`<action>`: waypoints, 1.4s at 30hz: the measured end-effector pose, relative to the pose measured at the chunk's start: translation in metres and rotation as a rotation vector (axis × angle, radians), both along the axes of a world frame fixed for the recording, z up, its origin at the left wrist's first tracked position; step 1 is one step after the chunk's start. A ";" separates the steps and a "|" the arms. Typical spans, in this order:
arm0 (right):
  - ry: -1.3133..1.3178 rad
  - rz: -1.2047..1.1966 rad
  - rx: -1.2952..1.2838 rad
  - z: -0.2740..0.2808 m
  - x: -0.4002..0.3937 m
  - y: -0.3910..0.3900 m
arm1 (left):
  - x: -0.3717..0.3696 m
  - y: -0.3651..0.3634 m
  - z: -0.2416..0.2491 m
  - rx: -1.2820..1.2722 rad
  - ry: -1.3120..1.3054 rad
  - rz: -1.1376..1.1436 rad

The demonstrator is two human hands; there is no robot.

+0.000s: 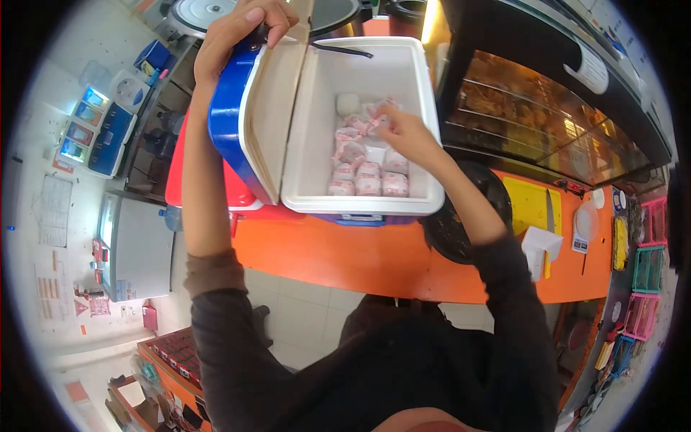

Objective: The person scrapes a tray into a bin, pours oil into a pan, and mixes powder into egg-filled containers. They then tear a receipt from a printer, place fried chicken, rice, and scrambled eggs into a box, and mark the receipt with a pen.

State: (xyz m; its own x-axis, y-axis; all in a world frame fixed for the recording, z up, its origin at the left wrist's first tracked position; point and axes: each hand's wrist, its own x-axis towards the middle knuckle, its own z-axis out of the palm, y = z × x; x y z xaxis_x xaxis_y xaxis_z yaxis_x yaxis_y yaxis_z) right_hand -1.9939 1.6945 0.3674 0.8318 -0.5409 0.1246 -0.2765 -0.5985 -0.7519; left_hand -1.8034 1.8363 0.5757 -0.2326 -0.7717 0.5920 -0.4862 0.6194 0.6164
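Note:
A cooler box (317, 204) with a white inside stands on the orange counter, its blue lid (234, 119) swung up on the left. At the top of the lid, my left hand (248, 32) is closed over the edge. Inside the box, several round bundles (368, 183) in white-and-pink printed wrapping are stacked in rows near the front and heaped loosely further back. My right hand (410, 137) reaches in from the right, its fingers bent and drawn together at the heaped bundles. Whatever lies between those fingertips is too small to make out.
A red cooler (209, 180) sits left of the lid. To the right are a black round pan (464, 223), a yellow cutting board (522, 205) with a knife (550, 210), a white box (536, 248) and a small scale (580, 241). Behind them rises a glass-fronted display cabinet (533, 108).

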 end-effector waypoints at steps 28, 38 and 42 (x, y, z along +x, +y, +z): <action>0.099 -0.099 0.515 0.068 -0.278 0.034 | -0.127 -0.111 -0.131 0.002 -0.724 -0.046; -0.401 -1.630 0.847 -0.084 -0.738 0.481 | -0.307 -0.068 -0.223 0.079 -0.351 0.401; -0.667 -1.706 1.000 -0.130 -0.775 0.567 | -0.480 -0.059 -0.359 1.080 -0.177 0.138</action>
